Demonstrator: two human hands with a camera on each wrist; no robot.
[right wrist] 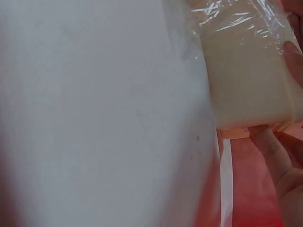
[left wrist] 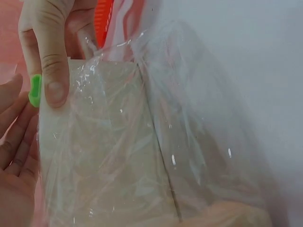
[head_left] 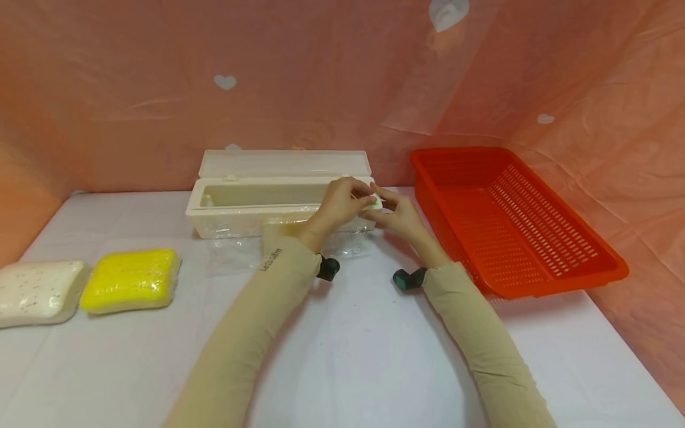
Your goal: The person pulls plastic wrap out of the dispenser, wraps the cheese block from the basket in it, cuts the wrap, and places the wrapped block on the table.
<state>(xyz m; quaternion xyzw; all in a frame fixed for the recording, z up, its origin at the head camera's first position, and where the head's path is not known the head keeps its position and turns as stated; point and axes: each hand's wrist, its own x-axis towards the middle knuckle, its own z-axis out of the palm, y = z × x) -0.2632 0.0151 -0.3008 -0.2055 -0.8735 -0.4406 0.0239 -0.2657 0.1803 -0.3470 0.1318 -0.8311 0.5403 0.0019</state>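
Observation:
A long cream plastic box (head_left: 200,221) with its lid (head_left: 283,162) raised stands near the back; it resembles a cling film dispenser. Clear plastic film (head_left: 232,252) covers part of its front and lies on the table below. Both hands are at the box's right end. My right hand (head_left: 398,219) holds that end, its thumb on the front face in the left wrist view. My left hand (head_left: 337,205) is beside a small green piece (left wrist: 34,91) on the top edge; its fingers look fairly straight, and whether they touch the piece is unclear.
A red perforated basket (head_left: 481,285) stands right of the box, close to my right forearm. At the left lie a yellow wrapped block (head_left: 131,279) and a speckled white one (head_left: 40,291), both sponge-like. A pink curtain (head_left: 321,77) hangs behind the white-covered table (head_left: 348,356).

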